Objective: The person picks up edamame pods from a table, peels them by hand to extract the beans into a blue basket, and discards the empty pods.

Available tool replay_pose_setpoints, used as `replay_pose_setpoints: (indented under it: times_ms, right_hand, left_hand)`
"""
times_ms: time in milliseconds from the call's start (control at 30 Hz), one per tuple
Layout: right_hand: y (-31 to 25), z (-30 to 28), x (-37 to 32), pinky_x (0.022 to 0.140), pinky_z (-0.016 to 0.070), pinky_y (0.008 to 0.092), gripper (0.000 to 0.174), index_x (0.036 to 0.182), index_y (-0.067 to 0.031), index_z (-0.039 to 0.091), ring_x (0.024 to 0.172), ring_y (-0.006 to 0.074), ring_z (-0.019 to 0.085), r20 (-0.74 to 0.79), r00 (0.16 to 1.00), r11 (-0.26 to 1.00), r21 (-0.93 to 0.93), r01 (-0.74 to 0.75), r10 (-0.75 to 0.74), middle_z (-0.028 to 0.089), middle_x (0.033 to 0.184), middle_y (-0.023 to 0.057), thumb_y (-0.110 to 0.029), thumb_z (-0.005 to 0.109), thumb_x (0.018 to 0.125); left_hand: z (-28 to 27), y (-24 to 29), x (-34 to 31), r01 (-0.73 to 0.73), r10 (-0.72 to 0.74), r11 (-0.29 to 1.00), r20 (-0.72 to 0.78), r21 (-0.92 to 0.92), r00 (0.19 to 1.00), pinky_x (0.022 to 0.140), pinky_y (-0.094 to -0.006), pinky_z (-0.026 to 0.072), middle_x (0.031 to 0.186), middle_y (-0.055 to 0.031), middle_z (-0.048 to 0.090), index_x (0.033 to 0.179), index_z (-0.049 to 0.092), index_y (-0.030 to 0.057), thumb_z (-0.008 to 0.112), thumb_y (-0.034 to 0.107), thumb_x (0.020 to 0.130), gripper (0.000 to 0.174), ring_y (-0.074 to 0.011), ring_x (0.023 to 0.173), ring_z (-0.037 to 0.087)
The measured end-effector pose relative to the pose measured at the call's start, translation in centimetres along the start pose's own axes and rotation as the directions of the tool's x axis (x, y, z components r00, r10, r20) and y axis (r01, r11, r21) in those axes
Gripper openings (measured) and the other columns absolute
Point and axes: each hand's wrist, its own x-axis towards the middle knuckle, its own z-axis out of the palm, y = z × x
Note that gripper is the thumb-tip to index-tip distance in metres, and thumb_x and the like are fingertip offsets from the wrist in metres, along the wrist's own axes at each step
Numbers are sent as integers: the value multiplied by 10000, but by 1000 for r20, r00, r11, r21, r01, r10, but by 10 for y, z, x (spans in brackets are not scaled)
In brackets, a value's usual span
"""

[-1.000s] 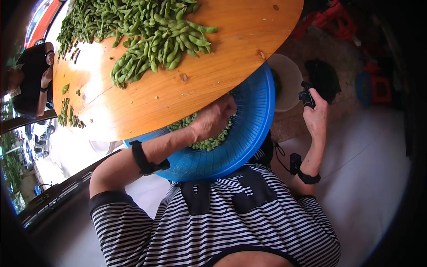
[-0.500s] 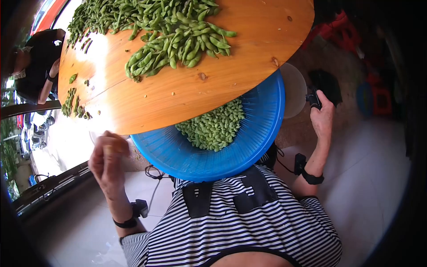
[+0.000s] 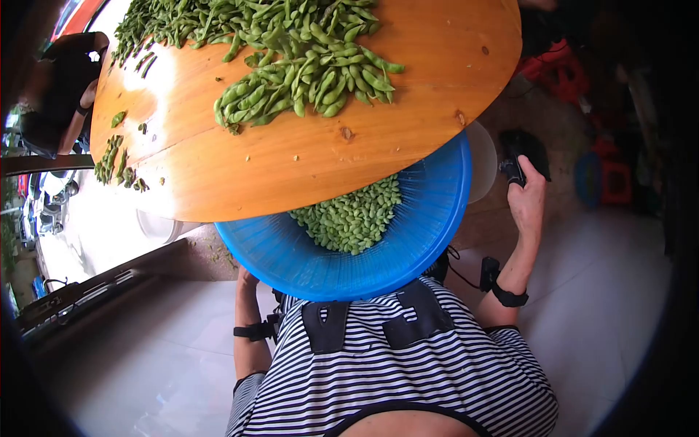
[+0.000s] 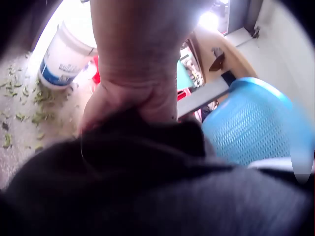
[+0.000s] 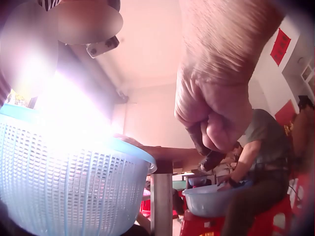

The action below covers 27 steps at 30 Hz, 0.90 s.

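On the left, my left hand [image 3: 247, 275] is down beside the blue basket [image 3: 429, 240], partly covered by its rim. In the left wrist view that hand [image 4: 130, 101] lies against dark cloth [image 4: 147, 152], which hides the fingers. My right hand [image 3: 529, 200] grips a small black device [image 3: 512, 172] to the right of the basket. Its fingers curl round this dark object in the right wrist view. Shelled green beans [image 3: 353, 218] fill the basket's bottom, in front of my striped shirt. The table edge overlaps the basket's far side.
Green bean pods [image 3: 313, 76] are heaped on the wooden table [image 3: 291, 167]. White buckets stand by it, one at left [image 3: 156, 224], one at right [image 3: 480, 160]. Another person [image 3: 62, 109] is at far left. In the right wrist view a person [image 5: 263, 162] sits by a basin [image 5: 209, 200].
My left hand was over the beans in the basket, swung out left past the table edge, then dropped beside the basket. The right hand keeps its grip and has barely moved.
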Motion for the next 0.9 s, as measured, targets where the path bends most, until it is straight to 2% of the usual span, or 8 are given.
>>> replay_pose_setpoints:
  times_ms: [133,200,300,400,533,600,700,900]
  right_hand:
    - [-3,-6,0,919,464,311,532,1226,108,550,1018,299,659,-19,1000,999,-36,4,-5,650,1098,283,71,492,699]
    - [-10,-12,-1,929,461,319,535,1227,112,549,1044,313,649,5,999,998,-47,-45,46,640,1105,296,71,492,696]
    - [12,-5,9,873,474,301,500,1192,104,569,930,264,667,-86,991,989,-110,96,-106,663,990,278,71,492,700]
    - [-21,-8,7,773,478,278,439,1136,78,593,784,192,629,-67,996,998,39,55,-53,649,848,217,87,490,710]
    - [-55,0,11,687,464,267,404,1105,43,602,708,159,587,-89,964,949,175,263,-251,622,779,161,113,490,723]
    - [-74,-1,10,694,471,276,414,1116,36,603,715,181,602,-72,953,939,163,302,-294,630,793,165,108,497,722]
    - [-89,-2,7,718,489,307,443,1146,17,609,756,254,643,-45,940,931,128,342,-339,650,843,182,97,511,722]
    - [-90,3,-2,728,488,309,418,1137,18,617,776,263,646,56,936,904,286,317,-346,644,867,193,88,503,741]
  left_hand:
    - [-9,10,24,-129,128,992,-26,-13,991,741,-259,508,1046,-78,638,1164,603,-11,596,277,920,377,-111,909,596]
    - [-29,71,28,64,-34,990,-224,128,974,705,-243,505,895,-62,667,1024,669,-31,634,210,898,274,-109,804,610]
    - [-80,132,21,-260,147,953,-510,-158,847,647,-230,478,794,-39,654,1011,682,-26,668,191,908,241,-96,708,587]
    - [-43,240,-2,-452,452,874,-640,179,621,765,-248,467,949,-63,635,1164,626,11,563,321,979,367,-102,827,563]
    - [82,342,-12,-521,625,761,-222,386,749,825,-277,484,973,-75,644,1109,640,-30,587,78,927,218,-158,878,593]
    - [136,366,6,-764,714,416,343,493,610,779,-302,499,992,-111,649,1048,651,-9,613,-80,829,233,-211,866,628]
    - [202,382,36,-910,640,184,657,373,399,805,-375,525,1055,-144,617,1060,643,19,607,-87,781,301,-320,926,627]
    - [247,370,96,-880,490,-168,813,443,316,719,-378,532,1062,-104,578,985,632,41,584,-7,710,283,-292,974,569]
